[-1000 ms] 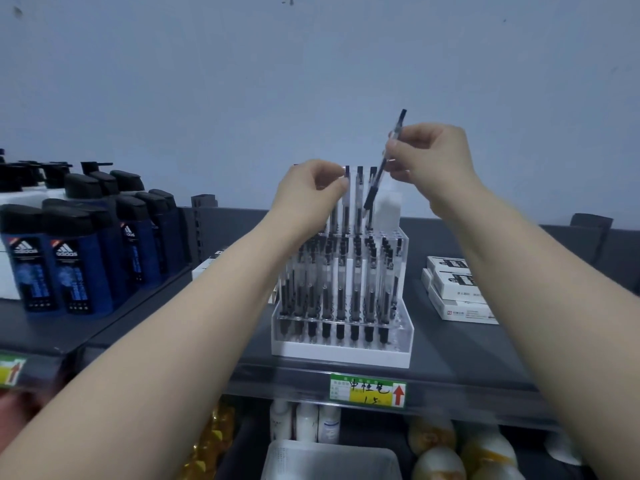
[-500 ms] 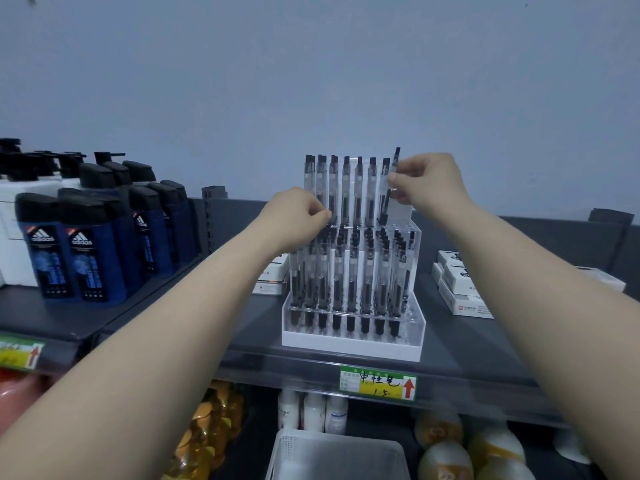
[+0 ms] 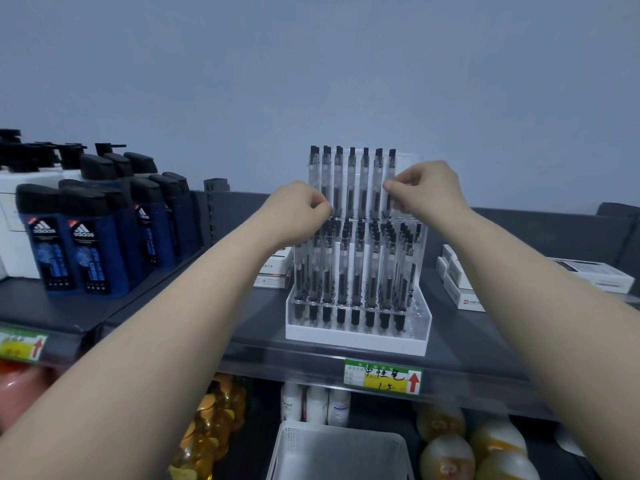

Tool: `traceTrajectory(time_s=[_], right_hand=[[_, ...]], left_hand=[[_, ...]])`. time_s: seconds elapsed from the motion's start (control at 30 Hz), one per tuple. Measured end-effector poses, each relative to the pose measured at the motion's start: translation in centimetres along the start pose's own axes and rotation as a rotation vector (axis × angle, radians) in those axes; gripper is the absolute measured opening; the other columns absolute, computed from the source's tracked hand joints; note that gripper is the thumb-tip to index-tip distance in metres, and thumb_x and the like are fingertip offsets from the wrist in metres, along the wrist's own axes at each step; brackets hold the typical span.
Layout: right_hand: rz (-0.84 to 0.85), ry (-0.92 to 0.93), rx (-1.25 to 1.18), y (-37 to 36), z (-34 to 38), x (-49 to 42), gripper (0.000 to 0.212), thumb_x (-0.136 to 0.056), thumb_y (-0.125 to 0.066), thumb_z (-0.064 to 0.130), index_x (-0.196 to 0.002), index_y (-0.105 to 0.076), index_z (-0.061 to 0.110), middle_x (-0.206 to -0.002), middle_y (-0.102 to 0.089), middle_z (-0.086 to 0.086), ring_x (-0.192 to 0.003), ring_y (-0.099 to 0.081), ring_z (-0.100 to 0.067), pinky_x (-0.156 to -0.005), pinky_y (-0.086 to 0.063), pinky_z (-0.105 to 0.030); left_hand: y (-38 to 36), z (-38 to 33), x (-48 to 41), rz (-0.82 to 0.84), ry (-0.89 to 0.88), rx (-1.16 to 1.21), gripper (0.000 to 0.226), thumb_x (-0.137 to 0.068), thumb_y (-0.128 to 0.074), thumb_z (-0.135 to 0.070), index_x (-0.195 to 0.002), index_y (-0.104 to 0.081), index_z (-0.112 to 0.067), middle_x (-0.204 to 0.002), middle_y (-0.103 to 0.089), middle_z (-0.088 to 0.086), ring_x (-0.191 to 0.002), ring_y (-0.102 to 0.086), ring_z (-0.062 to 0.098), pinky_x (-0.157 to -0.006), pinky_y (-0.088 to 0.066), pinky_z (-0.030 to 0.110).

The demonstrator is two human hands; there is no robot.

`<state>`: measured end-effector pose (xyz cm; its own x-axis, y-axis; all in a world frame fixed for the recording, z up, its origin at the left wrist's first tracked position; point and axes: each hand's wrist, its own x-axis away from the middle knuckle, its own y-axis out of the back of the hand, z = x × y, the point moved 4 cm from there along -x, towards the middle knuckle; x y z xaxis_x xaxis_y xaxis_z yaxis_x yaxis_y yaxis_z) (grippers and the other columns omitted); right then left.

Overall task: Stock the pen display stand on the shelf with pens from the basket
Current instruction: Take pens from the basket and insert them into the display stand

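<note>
The clear pen display stand point(image 3: 358, 336) with a white base stands on the dark shelf point(image 3: 485, 344). Its tiers hold several black-capped pens. My right hand point(image 3: 427, 190) pinches the rightmost pen point(image 3: 391, 162) of the back row, which stands upright in line with the others. My left hand point(image 3: 298, 211) is curled at the left end of that row, its fingertips against the pens; whether it holds one is hidden. The white basket point(image 3: 294, 441) sits below the shelf at the frame's bottom edge.
Blue Adidas bottles point(image 3: 85, 244) crowd the shelf to the left. White boxes point(image 3: 460, 285) lie right of the stand and another behind my left arm. A price label point(image 3: 382, 375) hangs on the shelf edge. Bottles and round yellow items fill the lower shelf.
My right hand has brought the tilted pen down into the back row's right end, where it now stands upright. My left hand has dropped slightly along the row's left side.
</note>
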<state>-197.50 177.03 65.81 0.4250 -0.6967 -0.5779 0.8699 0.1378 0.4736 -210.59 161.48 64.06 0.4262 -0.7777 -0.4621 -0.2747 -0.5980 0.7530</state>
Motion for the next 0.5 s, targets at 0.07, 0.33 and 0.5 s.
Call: traceTrajectory(time_s=[0.07,0.33,0.5], right_hand=[[-0.034,0.023,0.073,0.6,-0.2,0.6,0.030,-0.087,-0.065,0.035,-0.106,-0.068,0.011,-0.100,-0.068,-0.005,-0.095,-0.064,-0.017,-0.087,-0.048,-0.029],[-0.226,0.175,-0.044,3.3,-0.8,9.9,0.036,-0.093,-0.056,0.024,-0.129,-0.057,0.021,-0.125,-0.057,0.011,-0.118,-0.051,-0.004,-0.106,-0.039,-0.028],[-0.221,0.215,-0.044,2.6,-2.9,16.9,0.042,-0.090,-0.054,0.025,-0.131,-0.054,0.019,-0.129,-0.053,0.011,-0.122,-0.046,-0.001,-0.104,-0.034,-0.012]], left_hand=[[0.0,0.0,0.4,-0.046,-0.013,0.019,0.028,-0.094,-0.043,-0.021,-0.084,-0.064,-0.006,-0.058,-0.044,0.004,-0.039,-0.034,0.007,-0.037,-0.030,0.014],[-0.4,-0.2,7.3,-0.503,-0.244,0.181,0.028,-0.096,-0.048,-0.019,-0.122,-0.060,-0.016,-0.115,-0.057,-0.013,-0.105,-0.043,-0.010,-0.089,-0.030,0.000],[-3.7,1.6,12.2,-0.506,-0.264,0.200,0.036,-0.094,-0.051,-0.015,-0.129,-0.054,-0.012,-0.134,-0.052,-0.001,-0.125,-0.041,0.003,-0.107,-0.026,0.010]])
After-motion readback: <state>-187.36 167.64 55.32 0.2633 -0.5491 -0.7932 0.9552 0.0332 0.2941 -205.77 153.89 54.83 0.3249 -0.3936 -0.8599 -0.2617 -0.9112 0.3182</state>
